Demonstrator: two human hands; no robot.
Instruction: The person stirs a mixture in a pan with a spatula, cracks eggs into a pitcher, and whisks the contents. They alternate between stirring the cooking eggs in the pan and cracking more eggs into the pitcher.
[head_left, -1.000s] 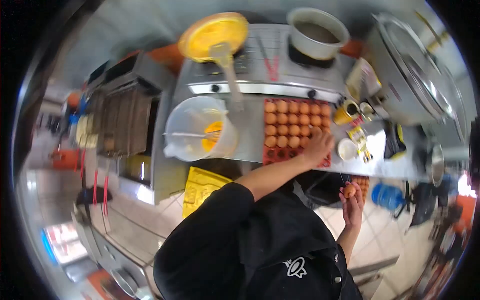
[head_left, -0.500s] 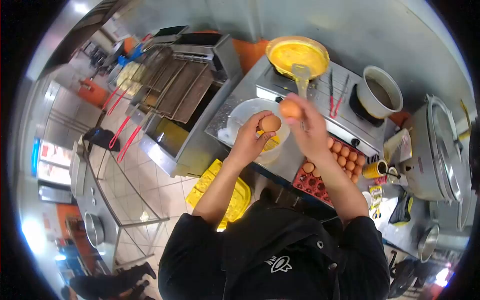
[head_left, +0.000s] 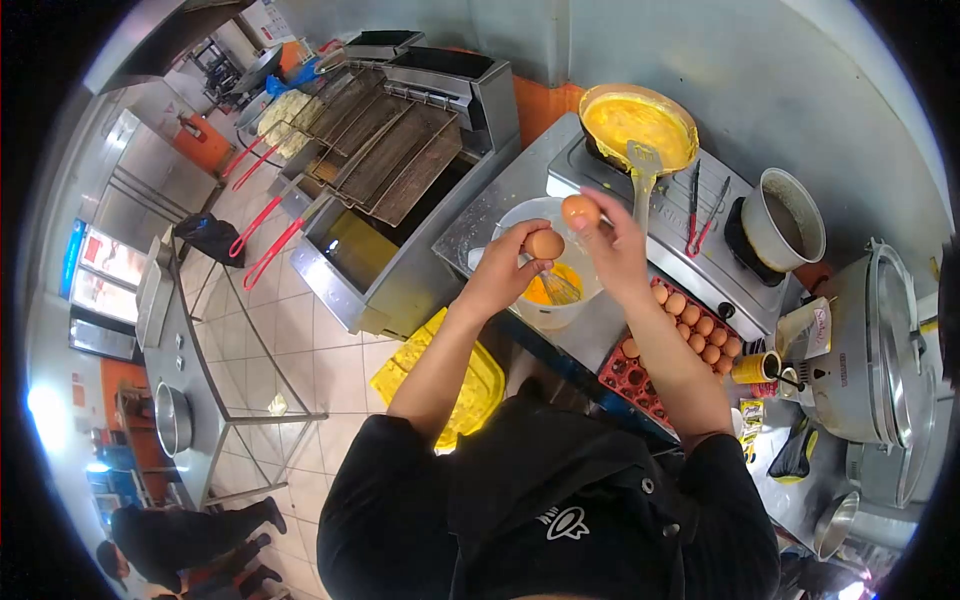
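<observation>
1. The left-hand egg (head_left: 544, 245) sat at the tips of the left hand (head_left: 497, 275), over the translucent bucket (head_left: 551, 319); its long axis seemed to run roughly sideways.
2. The right-hand egg (head_left: 580, 214) lay just beyond and to the right of the other, with a narrow gap appearing between the two shells. Its long axis seemed slightly tilted.
3. The left fingers and thumb were clamped around the first egg, making that hand the nearer one to it; the right hand (head_left: 618, 250) pinched the second egg by its thumb and fingertips.
4. Beneath them, inside the bucket, a wire whisk (head_left: 562, 289) stood in yellow liquid.
5. The bucket rested on a metal counter (head_left: 585, 340), with a partly filled red egg tray (head_left: 625, 375) near it on the right, below the right forearm.
6. Farther out, a stove (head_left: 735, 291) bore a yellow-coated pan (head_left: 655, 93) and a pot (head_left: 757, 238); fryer baskets (head_left: 400, 165) stood leftward, and people in dark clothes (head_left: 190, 540) showed at the lower left.
</observation>
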